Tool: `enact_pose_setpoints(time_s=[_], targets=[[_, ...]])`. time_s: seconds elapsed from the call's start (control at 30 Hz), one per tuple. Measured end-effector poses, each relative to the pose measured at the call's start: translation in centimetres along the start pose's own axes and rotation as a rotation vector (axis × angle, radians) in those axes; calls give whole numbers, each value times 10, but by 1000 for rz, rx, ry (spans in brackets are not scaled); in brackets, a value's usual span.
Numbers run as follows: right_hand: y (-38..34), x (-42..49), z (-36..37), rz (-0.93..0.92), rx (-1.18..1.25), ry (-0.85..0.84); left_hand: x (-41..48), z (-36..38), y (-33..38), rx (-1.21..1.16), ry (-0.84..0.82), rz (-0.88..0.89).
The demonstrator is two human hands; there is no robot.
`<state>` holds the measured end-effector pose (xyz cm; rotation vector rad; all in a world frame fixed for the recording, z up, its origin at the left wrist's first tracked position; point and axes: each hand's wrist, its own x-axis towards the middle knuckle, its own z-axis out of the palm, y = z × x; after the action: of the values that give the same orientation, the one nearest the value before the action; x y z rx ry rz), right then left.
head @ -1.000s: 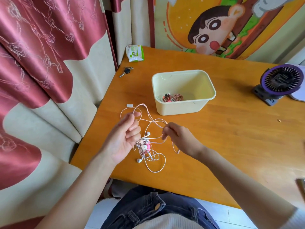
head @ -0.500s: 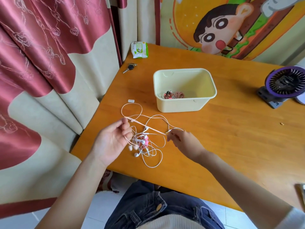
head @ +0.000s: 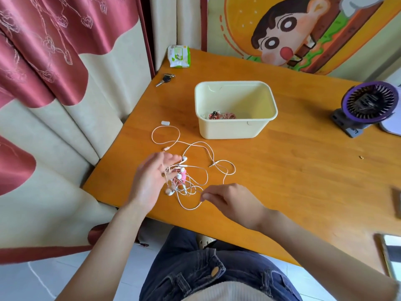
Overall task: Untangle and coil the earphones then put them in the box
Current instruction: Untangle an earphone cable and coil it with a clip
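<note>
A tangle of white and pink earphones (head: 186,179) lies on the orange wooden table (head: 293,170) near its front left edge, with loops spreading toward the box. My left hand (head: 149,181) hovers at the tangle's left side, palm up, fingers relaxed, with cables against its fingertips. My right hand (head: 230,199) pinches a thin white cable at the tangle's lower right. The pale yellow box (head: 230,129) stands behind the tangle and holds a coiled reddish earphone set (head: 221,115).
A key (head: 165,79) and a green-white wipes packet (head: 179,56) lie at the table's far left corner. A purple fan (head: 366,107) stands at the right. A small white piece (head: 165,122) lies left of the box. A curtain hangs to the left.
The stretched cable has dropped onto the table. My left hand opened, and my right hand moved down toward me to pinch a cable at the tangle's lower right.
</note>
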<state>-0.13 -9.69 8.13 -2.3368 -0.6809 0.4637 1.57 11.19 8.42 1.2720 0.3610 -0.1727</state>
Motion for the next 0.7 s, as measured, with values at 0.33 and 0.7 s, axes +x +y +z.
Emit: enact_pose_setpoints(time_s=[0.33,0.7], targets=[[2,9,-28,-146,27,132,-23,17,-18,703,-265,-64],[7,26,-28,16,174,231,-31,21,-5,-418,-399,-208]])
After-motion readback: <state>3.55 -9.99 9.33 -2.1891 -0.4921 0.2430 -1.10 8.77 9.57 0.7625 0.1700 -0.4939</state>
